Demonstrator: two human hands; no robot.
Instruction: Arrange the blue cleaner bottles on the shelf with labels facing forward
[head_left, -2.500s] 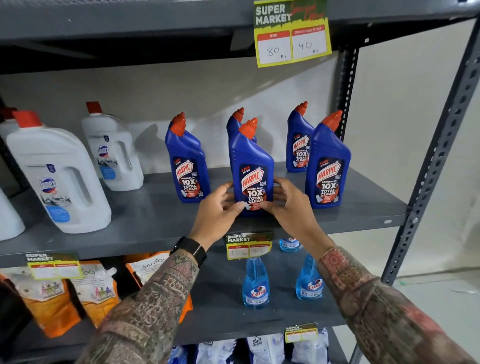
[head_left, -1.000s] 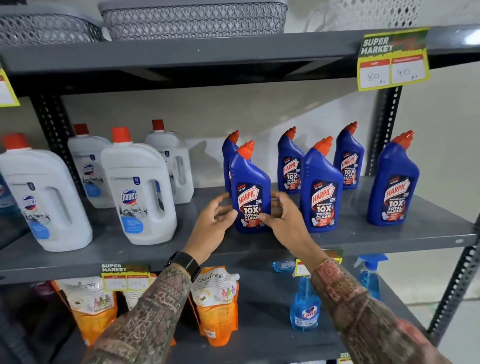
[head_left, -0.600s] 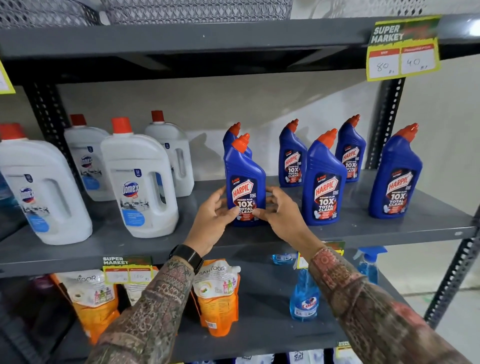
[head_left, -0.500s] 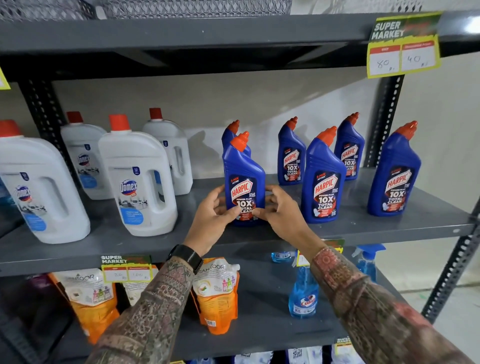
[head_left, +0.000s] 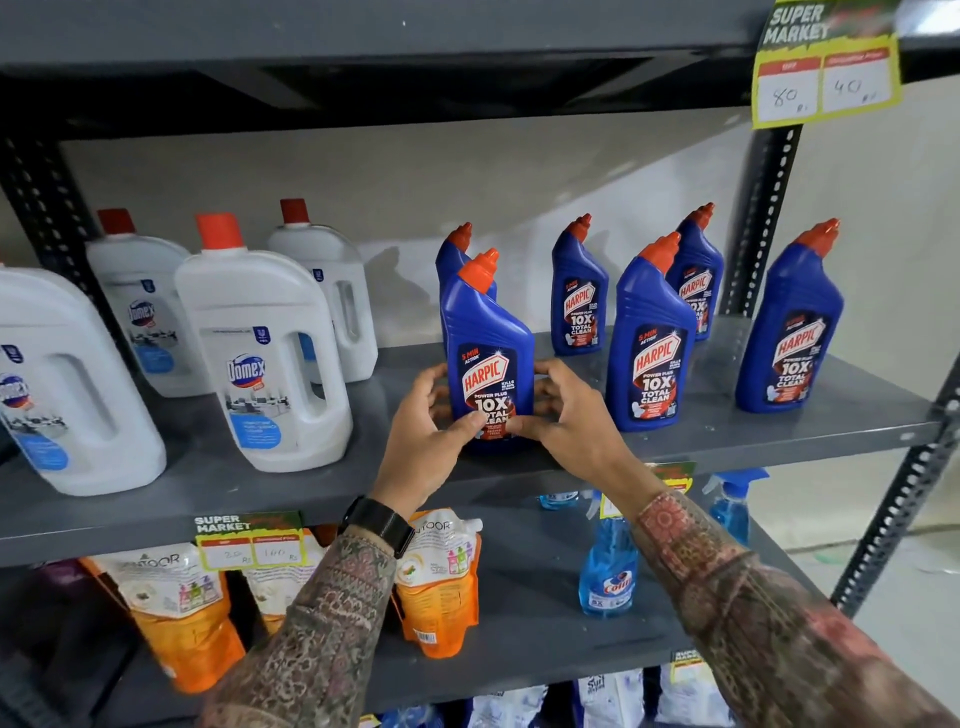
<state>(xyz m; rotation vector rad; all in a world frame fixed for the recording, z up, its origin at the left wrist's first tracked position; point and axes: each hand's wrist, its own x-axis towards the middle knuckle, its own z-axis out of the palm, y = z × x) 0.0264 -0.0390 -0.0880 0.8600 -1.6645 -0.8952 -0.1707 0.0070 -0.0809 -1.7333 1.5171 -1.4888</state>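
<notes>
I see a grey metal shelf (head_left: 727, 441) with perforated dark uprights filling the view, and a second grey board below it. On its left half stand four large white plastic jugs with red caps (head_left: 265, 358), two in front and two behind, well apart from the blue group. Right of them are six blue cleaner bottles with orange angled spouts. The front-left blue bottle (head_left: 488, 332) stands upright near the shelf's front edge, its red and white label facing me. My left hand (head_left: 426, 441) and right hand (head_left: 566, 421) are both clamped on its lower body, one on each side, thumbs meeting over the bottom of the label. Directly behind it another blue bottle (head_left: 453, 254) is mostly hidden; I cannot tell which way its label faces. To the right stand a front-row blue bottle (head_left: 649, 343) and a far-right blue bottle (head_left: 789, 332), with two more in the back row (head_left: 579, 296) (head_left: 698, 270), all showing labels forward. The nearest neighbour is just beside my right hand, not touching. Below lie orange refill pouches (head_left: 441, 587) and pale blue spray bottles (head_left: 608, 566). A yellow price tag (head_left: 826, 78) hangs on the top shelf's edge. A black watch (head_left: 376, 522) sits on my left wrist.
</notes>
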